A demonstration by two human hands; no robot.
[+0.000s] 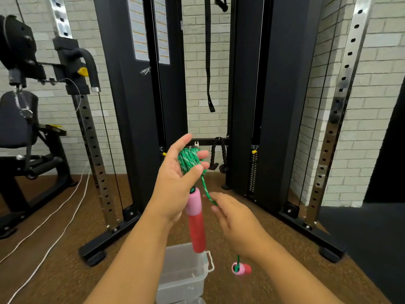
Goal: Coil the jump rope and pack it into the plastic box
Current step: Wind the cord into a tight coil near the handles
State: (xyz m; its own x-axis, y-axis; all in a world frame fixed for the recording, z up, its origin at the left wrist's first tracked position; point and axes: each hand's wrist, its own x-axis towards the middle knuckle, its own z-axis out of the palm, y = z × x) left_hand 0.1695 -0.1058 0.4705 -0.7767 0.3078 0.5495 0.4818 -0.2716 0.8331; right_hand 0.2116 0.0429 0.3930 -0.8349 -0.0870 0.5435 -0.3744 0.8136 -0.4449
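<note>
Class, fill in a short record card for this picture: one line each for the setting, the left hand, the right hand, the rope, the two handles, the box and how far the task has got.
Setting: gym floor before a black cable machine
Left hand: raised, green rope coil wound around its fingers
Right hand: lower, pinching the loose rope strand
Near handle: pink and red, hanging below the left hand
Far handle: dangling on the rope under the right hand
Plastic box: clear, open, on the floor below
Progress: rope mostly coiled, not yet in the box
</note>
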